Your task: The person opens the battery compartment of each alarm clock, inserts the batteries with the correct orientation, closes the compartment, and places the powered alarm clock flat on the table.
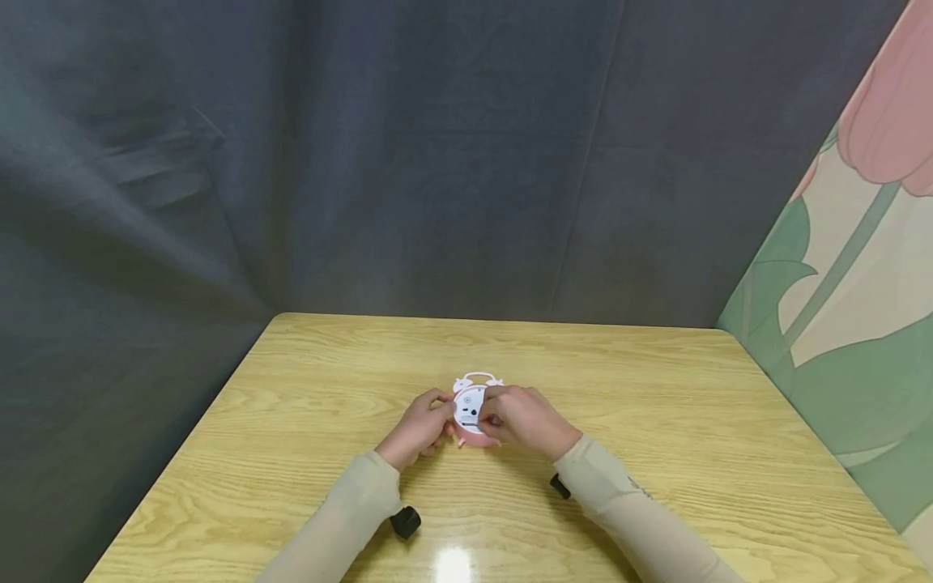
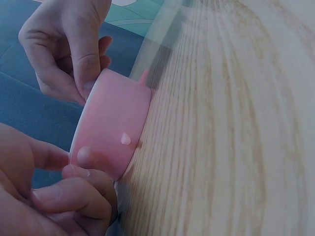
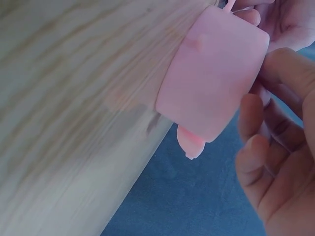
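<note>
A pink twin-bell alarm clock [image 1: 466, 410] lies on the table with its white back facing up and its handle pointing away from me. My left hand [image 1: 419, 429] grips the clock's left side, thumb and fingers at the rim. My right hand [image 1: 526, 419] has curled fingers, and its thumb and index finger pinch at the lower right part of the clock's back, beside a dark slot. What lies between those fingertips is hidden. The left wrist view shows the pink casing [image 2: 115, 118] from the side, with a small foot jutting from it.
The wooden table [image 1: 306, 380] runs out to both sides. A dark curtain [image 1: 452, 162] hangs behind and to the left. At the right is a panel with a tulip pattern [image 1: 838, 324]. Small black wrist cameras [image 1: 405, 522] sit under the sleeves.
</note>
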`<act>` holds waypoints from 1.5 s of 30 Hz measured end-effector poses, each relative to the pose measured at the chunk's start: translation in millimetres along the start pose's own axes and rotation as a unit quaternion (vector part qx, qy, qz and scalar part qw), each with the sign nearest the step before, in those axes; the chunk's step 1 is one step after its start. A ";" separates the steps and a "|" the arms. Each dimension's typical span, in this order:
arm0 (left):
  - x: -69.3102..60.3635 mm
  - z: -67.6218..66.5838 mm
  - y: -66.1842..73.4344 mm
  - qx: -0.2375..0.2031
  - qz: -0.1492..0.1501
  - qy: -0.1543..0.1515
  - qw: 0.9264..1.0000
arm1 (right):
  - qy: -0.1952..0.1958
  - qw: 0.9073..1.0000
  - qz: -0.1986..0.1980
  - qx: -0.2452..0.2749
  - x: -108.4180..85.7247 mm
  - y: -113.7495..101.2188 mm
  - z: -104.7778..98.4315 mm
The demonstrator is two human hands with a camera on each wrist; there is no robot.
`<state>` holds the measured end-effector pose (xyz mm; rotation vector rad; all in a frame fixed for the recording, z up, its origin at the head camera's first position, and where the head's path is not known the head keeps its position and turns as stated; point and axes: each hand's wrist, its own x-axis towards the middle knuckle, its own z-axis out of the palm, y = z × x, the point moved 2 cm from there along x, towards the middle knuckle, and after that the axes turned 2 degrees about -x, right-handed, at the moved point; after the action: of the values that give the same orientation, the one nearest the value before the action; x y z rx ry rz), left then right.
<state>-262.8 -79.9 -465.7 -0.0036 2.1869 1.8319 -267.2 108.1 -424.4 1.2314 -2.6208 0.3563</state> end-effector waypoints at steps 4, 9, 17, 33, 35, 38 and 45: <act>0.2 0.0 -0.3 0.000 -0.003 -0.002 1.000 | 0.001 1.000 0.000 -0.003 -0.2 -1.2 0.4; 0.4 -0.1 0.6 0.000 -0.009 -0.003 1.000 | 0.001 1.000 -0.003 -0.005 -0.2 -2.2 -0.9; 1.0 2.6 3.5 0.023 -0.016 -0.010 1.000 | -0.006 0.997 0.050 0.058 1.6 0.0 -1.8; 2.2 4.5 0.6 0.025 -0.009 -0.012 1.000 | 0.001 0.958 0.234 0.165 -2.4 8.5 6.9; 2.5 4.5 -0.4 0.023 -0.010 -0.012 1.000 | -0.009 0.942 0.288 0.173 -4.7 9.9 8.4; 2.2 4.9 -0.7 0.025 -0.006 -0.013 1.000 | -0.024 0.921 0.344 0.180 -8.2 11.6 9.8; 1.7 4.5 2.3 0.029 -0.004 -0.014 0.999 | -0.062 0.893 0.379 0.237 -8.4 15.7 11.8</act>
<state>-263.8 -74.8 -464.6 0.0239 2.2169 1.7534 -275.3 120.2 -440.0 0.2356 -3.1380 1.1291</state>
